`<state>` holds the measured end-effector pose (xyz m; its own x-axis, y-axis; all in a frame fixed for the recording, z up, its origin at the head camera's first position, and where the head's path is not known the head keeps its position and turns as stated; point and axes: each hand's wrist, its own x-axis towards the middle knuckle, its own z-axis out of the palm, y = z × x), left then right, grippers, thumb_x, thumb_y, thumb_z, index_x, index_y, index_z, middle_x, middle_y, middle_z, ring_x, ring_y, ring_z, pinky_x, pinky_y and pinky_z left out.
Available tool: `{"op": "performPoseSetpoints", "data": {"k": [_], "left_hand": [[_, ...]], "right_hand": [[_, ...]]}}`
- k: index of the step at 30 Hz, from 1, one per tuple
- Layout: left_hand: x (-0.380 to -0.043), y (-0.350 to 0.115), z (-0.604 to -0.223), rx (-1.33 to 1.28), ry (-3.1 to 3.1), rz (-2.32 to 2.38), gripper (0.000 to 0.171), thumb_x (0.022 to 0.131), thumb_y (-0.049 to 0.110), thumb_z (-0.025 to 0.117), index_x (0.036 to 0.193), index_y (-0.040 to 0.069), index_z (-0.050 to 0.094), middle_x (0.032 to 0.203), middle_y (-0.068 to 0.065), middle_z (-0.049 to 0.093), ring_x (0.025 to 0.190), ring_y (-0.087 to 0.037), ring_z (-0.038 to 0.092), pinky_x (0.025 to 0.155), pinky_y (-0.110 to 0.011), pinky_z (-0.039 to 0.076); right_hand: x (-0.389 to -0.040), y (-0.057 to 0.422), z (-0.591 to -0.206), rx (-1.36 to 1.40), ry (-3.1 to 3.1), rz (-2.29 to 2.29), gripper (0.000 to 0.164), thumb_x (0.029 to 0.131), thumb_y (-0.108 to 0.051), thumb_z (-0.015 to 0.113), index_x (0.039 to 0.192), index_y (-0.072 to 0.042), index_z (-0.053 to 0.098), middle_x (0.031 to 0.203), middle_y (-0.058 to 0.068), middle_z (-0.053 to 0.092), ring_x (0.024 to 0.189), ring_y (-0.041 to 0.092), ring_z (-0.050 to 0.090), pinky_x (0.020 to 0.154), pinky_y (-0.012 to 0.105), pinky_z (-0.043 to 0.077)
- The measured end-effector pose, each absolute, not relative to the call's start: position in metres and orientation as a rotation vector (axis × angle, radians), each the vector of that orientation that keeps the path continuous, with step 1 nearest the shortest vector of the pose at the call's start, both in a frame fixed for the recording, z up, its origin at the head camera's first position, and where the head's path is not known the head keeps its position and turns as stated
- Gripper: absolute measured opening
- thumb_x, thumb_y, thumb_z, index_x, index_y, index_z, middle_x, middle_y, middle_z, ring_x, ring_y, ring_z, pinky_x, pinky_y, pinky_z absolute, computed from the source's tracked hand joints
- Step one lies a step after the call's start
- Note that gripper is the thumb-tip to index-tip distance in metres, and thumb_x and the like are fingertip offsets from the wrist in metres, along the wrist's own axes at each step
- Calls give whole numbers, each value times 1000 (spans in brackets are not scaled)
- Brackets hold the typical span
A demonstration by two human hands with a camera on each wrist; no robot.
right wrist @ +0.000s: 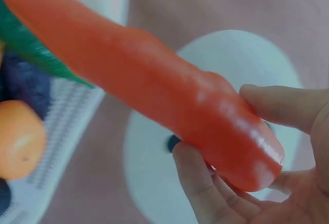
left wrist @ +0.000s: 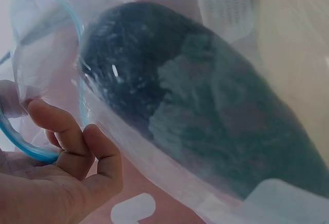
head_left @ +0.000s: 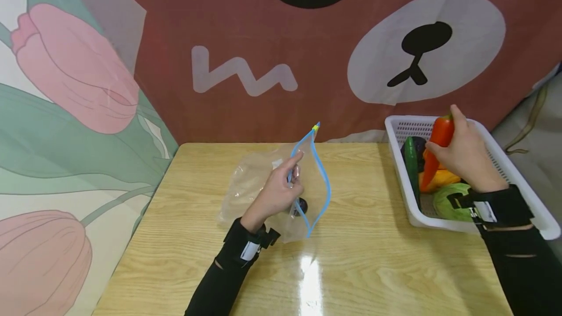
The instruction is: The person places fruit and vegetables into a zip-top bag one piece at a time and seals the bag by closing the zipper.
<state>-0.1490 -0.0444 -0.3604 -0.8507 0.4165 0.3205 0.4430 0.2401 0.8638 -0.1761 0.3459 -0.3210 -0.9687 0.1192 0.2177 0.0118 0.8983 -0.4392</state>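
My left hand (head_left: 281,189) pinches the rim of a clear zip bag (head_left: 250,189) with a blue seal and a yellow slider (head_left: 315,127). The bag's mouth gapes toward the right. Inside it lies a dark, smooth, oval vegetable (left wrist: 139,64), seen through the plastic; its kind is unclear. At the right, my right hand (head_left: 471,152) grips a red-orange carrot (head_left: 440,133) by its thick end, thumb on one side and fingers on the other. The carrot tapers down over the white basket (head_left: 401,184); in the right wrist view, its tip lies over the basket's edge.
In the basket are a green cucumber (head_left: 411,160), a dark item (head_left: 419,145), a yellow-orange item (head_left: 441,179) and a pale green cabbage (head_left: 452,201). The basket stands at the right of the wooden table (head_left: 360,262). A printed brown cloth (head_left: 246,18) hangs behind.
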Motion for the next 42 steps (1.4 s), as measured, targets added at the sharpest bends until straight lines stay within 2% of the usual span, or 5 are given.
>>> {"op": "performPoseSetpoints", "data": {"k": [7,14,19,31,42], "left_hand": [[-151,-44,-363,-872,-2474,-1725,70,73,-4,48,141,-7,35,83,-2,40,75,-13,40,71,-27,35],[-152,-42,-366,-851,-2496,-1711,70,73,-4,49,141,-7,35,83,-2,41,75,-13,41,72,-26,36],[-152,-41,-367,-855,-2499,-1699,70,72,-4,48,141,-8,36,83,-2,41,78,-14,42,73,-26,36],[-152,-42,-365,-883,-2504,-1738,68,74,-5,49,141,-8,35,83,-2,40,77,-14,41,70,-26,33],[-149,-41,-359,-880,-2524,-1726,67,78,-8,52,143,-3,34,85,-10,45,81,-19,43,71,-29,33]], "right_hand": [[-154,312,-298,26,-2635,744,93,84,-16,69,152,-7,5,130,38,33,96,54,46,74,66,43],[-133,271,-287,233,-2336,966,96,77,-4,75,152,-19,16,131,26,41,96,32,59,68,-1,34],[-124,246,-282,473,-2091,1143,92,73,4,74,148,-11,23,124,14,48,89,-2,55,75,9,44],[-128,185,-306,851,-1872,1447,89,78,-27,76,140,8,22,115,16,50,91,16,62,75,20,51],[-136,154,-344,904,-2130,1103,95,58,9,84,134,8,26,116,27,48,89,31,64,76,25,52]]}}
